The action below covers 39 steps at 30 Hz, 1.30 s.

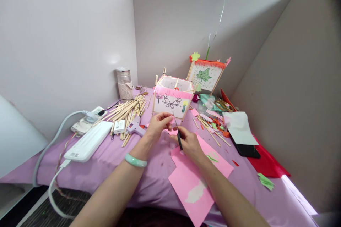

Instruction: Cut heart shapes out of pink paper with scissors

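The grip of the left hand [159,125] pinches a small, bright pink paper piece [172,120] between thumb and fingers. The right hand [190,144] has its grip closed around black-handled metal scissors [179,139], their slim blades pointing up and away just beside the pink piece; whether the blades are parted, I cannot tell. A smooth, pale green bangle [135,160] circles the left wrist.

Below the right hand and forearm, a large pink paper sheet [183,181] lies on the purple cloth-covered counter [154,177]; its left edge is stepped, and a pale, ragged patch shows near its lower end.

Just beyond the hands stands a box-shaped lantern of white paper and wooden sticks [170,103], open at the top, with pink fringe along its upper edge and black-outlined birds on a branch. Behind it, to the right, is a similar lantern with orange-red fringe and a green leaf drawing [205,75]. Left of the hands lie a pale purple glue gun [135,127] and many thin wooden sticks [128,111].
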### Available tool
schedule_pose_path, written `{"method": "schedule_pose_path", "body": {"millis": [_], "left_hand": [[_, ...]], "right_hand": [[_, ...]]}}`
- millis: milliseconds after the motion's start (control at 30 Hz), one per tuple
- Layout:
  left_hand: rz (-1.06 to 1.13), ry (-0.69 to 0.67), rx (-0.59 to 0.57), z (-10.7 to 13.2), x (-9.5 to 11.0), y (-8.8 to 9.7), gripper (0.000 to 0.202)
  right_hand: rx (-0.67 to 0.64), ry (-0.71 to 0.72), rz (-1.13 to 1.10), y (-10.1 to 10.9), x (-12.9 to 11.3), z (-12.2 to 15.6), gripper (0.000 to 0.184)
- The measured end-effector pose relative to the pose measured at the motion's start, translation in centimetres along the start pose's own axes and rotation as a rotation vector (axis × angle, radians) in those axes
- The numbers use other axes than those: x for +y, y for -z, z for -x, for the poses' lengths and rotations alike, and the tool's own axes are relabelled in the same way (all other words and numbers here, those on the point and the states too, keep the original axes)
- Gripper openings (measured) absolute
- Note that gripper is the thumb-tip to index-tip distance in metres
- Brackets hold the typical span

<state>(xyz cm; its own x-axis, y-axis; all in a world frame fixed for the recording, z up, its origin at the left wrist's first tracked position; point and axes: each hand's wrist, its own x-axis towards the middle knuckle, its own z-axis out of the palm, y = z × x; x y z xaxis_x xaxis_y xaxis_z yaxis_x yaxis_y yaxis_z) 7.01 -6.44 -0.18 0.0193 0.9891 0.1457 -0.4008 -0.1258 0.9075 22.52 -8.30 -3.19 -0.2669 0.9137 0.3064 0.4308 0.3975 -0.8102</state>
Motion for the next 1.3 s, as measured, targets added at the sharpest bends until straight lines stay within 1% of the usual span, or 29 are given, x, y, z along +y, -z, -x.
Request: {"method": "schedule_pose_path", "body": {"millis": [167, 367, 500, 667, 800, 900, 1033, 1167, 1233, 1300], "left_hand": [[-0.002, -0.005, -0.009, -0.09, -0.14, 0.15, 0.025], [0.053, -0.001, 0.0, -0.3, -0.4, 0.24, 0.033], [0.092, 0.008, -0.015, -0.43, -0.49, 0.45, 0.026], [0.087, 0.037, -0.034, -0.26, -0.26, 0.63, 0.023], [0.088, 0.078, -0.035, -0.01, 0.09, 0.29, 0.024], [0.067, 0.078, -0.033, 0.03, 0.05, 0.16, 0.025], [0.002, 0.046, -0.055, -0.1, -0.39, 0.39, 0.023], [-0.034, 0.05, -0.052, -0.11, -0.55, 0.47, 0.025], [-0.05, 0.066, -0.056, -0.11, -0.49, 0.37, 0.031], [-0.071, 0.111, -0.05, -0.17, -0.42, 0.27, 0.035]], "right_hand": [[0.001, 0.003, -0.004, -0.03, 0.0, 0.03, 0.034], [0.014, -0.023, -0.028, -0.04, 0.03, -0.07, 0.034], [0.035, -0.047, -0.063, 0.02, -0.06, -0.08, 0.035], [0.048, -0.086, -0.138, 0.05, -0.2, 0.02, 0.035], [0.013, -0.067, -0.122, 0.01, -0.27, 0.1, 0.034], [0.01, -0.051, -0.138, 0.06, -0.31, 0.11, 0.035], [0.071, -0.042, -0.198, 0.21, -0.19, -0.02, 0.039], [0.16, 0.029, -0.172, 0.4, 0.02, -0.38, 0.046], [0.213, 0.042, -0.157, 0.57, 0.07, -0.62, 0.051], [0.274, 0.02, -0.17, 0.84, 0.11, -0.84, 0.054]]}}
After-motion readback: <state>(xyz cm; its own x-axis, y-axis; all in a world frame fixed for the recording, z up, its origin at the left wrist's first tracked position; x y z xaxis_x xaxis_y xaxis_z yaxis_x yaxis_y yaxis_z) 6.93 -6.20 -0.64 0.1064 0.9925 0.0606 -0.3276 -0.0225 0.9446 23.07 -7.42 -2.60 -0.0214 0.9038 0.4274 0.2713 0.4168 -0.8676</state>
